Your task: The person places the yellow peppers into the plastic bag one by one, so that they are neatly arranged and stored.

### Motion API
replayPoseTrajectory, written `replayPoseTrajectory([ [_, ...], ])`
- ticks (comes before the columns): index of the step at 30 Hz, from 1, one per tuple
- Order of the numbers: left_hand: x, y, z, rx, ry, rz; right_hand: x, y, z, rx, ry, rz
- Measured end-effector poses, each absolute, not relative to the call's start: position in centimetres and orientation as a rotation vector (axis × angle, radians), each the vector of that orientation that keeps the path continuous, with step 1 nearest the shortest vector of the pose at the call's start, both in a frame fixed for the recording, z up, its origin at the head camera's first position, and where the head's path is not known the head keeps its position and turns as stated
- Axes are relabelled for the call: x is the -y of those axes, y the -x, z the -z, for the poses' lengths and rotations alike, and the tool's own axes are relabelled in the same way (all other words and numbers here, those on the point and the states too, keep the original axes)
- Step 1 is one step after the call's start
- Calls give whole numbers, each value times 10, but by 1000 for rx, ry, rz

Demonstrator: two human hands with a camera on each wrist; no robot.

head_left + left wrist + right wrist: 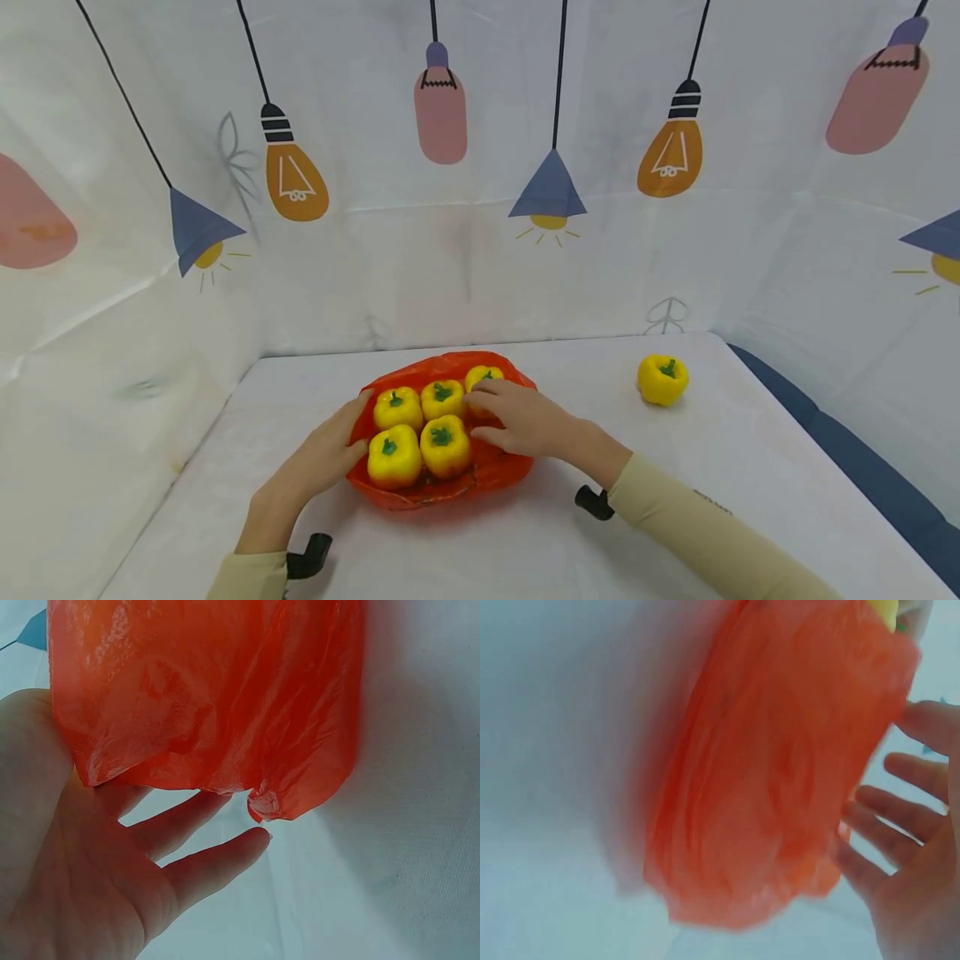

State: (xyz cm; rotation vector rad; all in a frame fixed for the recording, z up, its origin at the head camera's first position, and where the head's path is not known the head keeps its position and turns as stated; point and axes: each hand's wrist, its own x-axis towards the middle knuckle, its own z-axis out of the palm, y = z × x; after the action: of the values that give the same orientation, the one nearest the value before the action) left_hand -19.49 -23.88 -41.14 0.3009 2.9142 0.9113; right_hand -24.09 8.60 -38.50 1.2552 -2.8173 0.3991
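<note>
Several yellow bell peppers [446,447] with green stems sit upright in an open red plastic bag [504,472] on the white table. My left hand [318,454] is at the bag's left edge, its thumb by the front left pepper. In the left wrist view its spread fingers [214,862] extend below the red plastic. From the right, my right hand [528,417] reaches over the bag's rim, fingertips at the back right pepper [483,377], which it partly covers. The right wrist view shows these fingers [900,810] spread along the bag's edge.
One more yellow bell pepper [662,379] lies on the white table [600,383], to the right of the bag. Behind the table hangs a white sheet [480,275] printed with lamps. Dark blue material [847,442] runs along the table's right edge.
</note>
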Motion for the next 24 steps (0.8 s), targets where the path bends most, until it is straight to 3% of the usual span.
replayPoseTrajectory([
  [24, 238, 195, 409, -2906, -305, -900, -256, 295, 360, 3018, -724, -282],
])
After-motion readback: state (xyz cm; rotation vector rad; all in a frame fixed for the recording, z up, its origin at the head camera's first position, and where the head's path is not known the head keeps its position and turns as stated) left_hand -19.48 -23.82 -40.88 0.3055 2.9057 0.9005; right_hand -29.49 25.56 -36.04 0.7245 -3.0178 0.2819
